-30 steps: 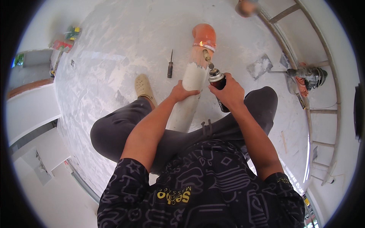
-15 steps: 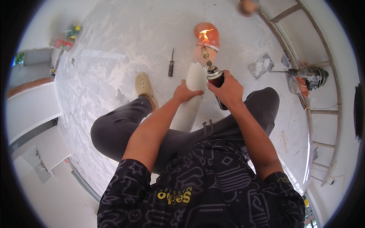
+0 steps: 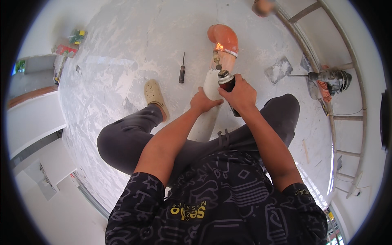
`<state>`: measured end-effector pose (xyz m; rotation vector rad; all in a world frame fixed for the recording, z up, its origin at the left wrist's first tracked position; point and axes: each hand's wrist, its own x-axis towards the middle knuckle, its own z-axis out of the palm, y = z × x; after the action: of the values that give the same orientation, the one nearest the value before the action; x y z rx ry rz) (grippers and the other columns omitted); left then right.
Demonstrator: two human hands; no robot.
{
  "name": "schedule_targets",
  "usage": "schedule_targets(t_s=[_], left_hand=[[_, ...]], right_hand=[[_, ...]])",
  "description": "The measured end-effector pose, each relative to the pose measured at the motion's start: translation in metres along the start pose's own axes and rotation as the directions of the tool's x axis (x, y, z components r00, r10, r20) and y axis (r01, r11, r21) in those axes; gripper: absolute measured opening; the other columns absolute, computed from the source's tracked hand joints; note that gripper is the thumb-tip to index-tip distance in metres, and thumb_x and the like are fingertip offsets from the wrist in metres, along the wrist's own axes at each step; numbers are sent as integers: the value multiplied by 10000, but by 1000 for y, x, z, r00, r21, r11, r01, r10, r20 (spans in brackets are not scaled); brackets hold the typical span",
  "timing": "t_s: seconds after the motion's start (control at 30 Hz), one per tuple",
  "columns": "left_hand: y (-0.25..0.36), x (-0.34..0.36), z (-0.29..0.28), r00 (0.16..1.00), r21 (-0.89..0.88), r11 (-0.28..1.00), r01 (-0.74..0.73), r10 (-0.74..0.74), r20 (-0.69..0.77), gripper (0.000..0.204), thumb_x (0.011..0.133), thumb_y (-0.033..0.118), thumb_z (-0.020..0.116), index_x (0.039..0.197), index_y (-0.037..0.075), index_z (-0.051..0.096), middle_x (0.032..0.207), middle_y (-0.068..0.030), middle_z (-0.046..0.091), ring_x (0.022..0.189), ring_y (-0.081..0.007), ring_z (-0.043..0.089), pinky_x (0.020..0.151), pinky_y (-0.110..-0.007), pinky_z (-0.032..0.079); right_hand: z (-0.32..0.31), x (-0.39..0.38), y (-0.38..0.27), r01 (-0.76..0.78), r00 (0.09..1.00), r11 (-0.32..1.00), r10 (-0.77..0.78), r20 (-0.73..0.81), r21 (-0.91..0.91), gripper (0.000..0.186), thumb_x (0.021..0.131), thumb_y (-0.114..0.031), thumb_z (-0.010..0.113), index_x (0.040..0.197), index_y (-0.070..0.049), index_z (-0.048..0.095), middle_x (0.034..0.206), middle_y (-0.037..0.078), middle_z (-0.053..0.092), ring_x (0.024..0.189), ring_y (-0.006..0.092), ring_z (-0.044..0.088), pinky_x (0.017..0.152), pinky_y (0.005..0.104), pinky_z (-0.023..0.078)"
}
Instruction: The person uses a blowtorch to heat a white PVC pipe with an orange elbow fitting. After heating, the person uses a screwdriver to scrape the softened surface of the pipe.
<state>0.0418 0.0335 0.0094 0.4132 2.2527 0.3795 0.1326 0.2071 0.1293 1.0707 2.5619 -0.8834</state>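
Across the floor in front of me lies an orange pipe, its near part coated whitish [image 3: 206, 122], with an orange elbow fitting [image 3: 226, 36] at the far end. My left hand [image 3: 204, 101] is wrapped round the whitish part. In my right hand [image 3: 241, 94] is a dark gas canister with a blowtorch head [image 3: 226, 76], held above the pipe. The torch's brass nozzle [image 3: 216, 58] points away from me, and a flame [image 3: 219, 46] shows against the near rim of the elbow. The lower part of the canister is partly hidden by my right hand.
A screwdriver [image 3: 182, 73] lies left of the pipe, beyond my sandal [image 3: 154, 93]. To the right are a dusty flat plate [image 3: 279, 70], a power drill with a long bit [image 3: 330, 78] and a wooden ladder [image 3: 348, 118]. Red and green items [image 3: 69, 47] sit far left.
The torch in my right hand has shifted left and slightly nearer to me. The flame now sits lower, by the elbow's rim. The pipe and elbow have turned slightly; my left hand moved a little right.
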Motion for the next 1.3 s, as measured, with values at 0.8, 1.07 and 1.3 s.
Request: schedule_targets(t_s=[0.8,1.07,1.3], left_hand=[[-4,3,-4,1000,2,1000,-15,15,15,1223,613,784,922,1359,-81,484,1231,-311,736,1151,-443,752,971,-489,608],[-18,10,-16,998,-100,995,-27,32,46,1280,611,735,949,1439,-103,446,1272,-303,729,1167,-423,752,991,-477,603],[-35,21,-28,993,-176,981,-79,94,78,1300,605,716,957,1468,-110,445,1320,-303,708,1225,-411,724,1041,-449,573]], right_hand=[[-8,-1,3,10,1000,1000,-10,-1,2,732,831,-551,858,1306,-48,618,1144,192,756,1070,368,759,911,477,598],[-15,-4,5,47,998,999,-46,-30,25,689,826,-534,854,1249,-47,609,1092,168,740,1035,348,755,872,488,608],[-11,-1,-5,14,1000,1000,-14,-27,23,692,838,-536,848,1260,-41,611,1086,166,740,1031,344,758,850,478,616]])
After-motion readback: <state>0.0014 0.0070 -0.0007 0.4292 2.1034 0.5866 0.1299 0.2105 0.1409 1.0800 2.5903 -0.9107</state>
